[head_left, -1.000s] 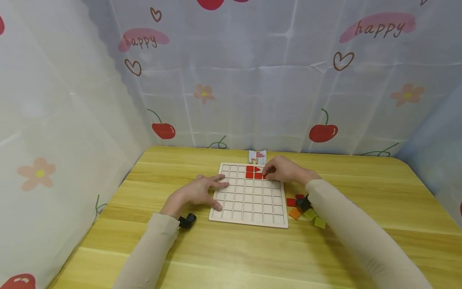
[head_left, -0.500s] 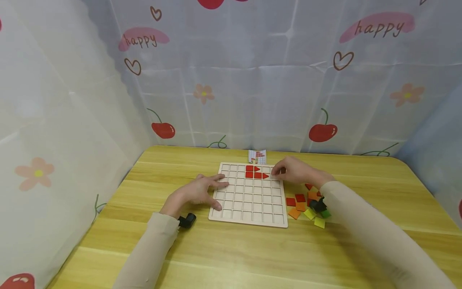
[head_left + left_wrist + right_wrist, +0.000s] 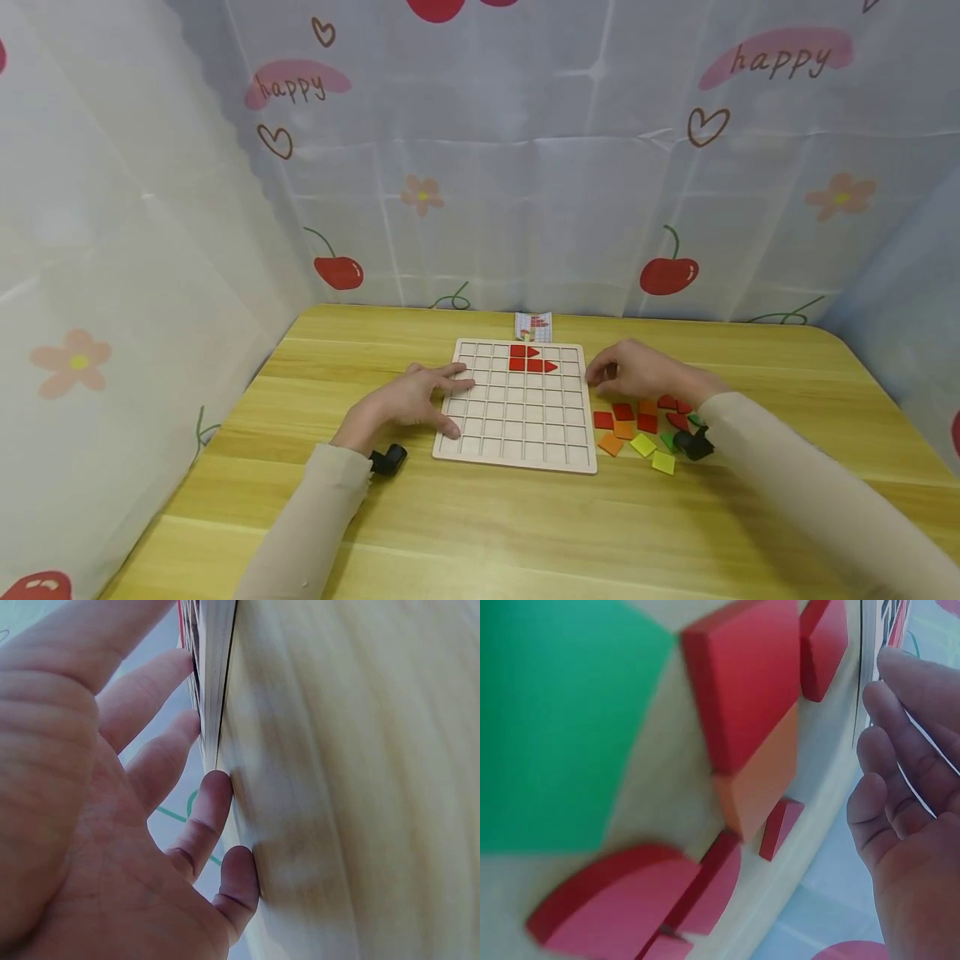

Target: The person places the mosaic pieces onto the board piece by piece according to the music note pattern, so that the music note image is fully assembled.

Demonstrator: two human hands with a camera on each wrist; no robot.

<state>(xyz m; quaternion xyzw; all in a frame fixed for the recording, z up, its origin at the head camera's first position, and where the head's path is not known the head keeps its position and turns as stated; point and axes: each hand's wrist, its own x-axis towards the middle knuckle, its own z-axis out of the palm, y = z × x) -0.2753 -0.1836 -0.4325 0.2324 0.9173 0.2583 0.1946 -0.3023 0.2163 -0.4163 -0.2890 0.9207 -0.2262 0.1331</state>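
A pale wooden grid board (image 3: 517, 464) lies on the table. Two red squares (image 3: 517, 364) and other red pieces, some with pointed ends, sit in its top two rows. My left hand (image 3: 408, 396) rests with spread fingers on the board's left edge. In the left wrist view, some fingertips of that hand (image 3: 142, 817) touch the board's side and others the tabletop. Just off the board's right edge is my right hand (image 3: 637, 369), its fingers loosely bent. The right wrist view shows nothing between this hand's visible fingers (image 3: 885, 754).
Right of the board lie loose red, orange, yellow (image 3: 663, 462) and green pieces (image 3: 562, 727), including squares and rounded red pieces (image 3: 622, 896). A small printed pattern card (image 3: 533, 327) lies behind the board. A patterned curtain (image 3: 480, 208) stands behind the table.
My right hand has drawn back rightward from the board, leaving a pointed red piece at the right end of the second row. More loose pieces now show. The left hand has stayed put.
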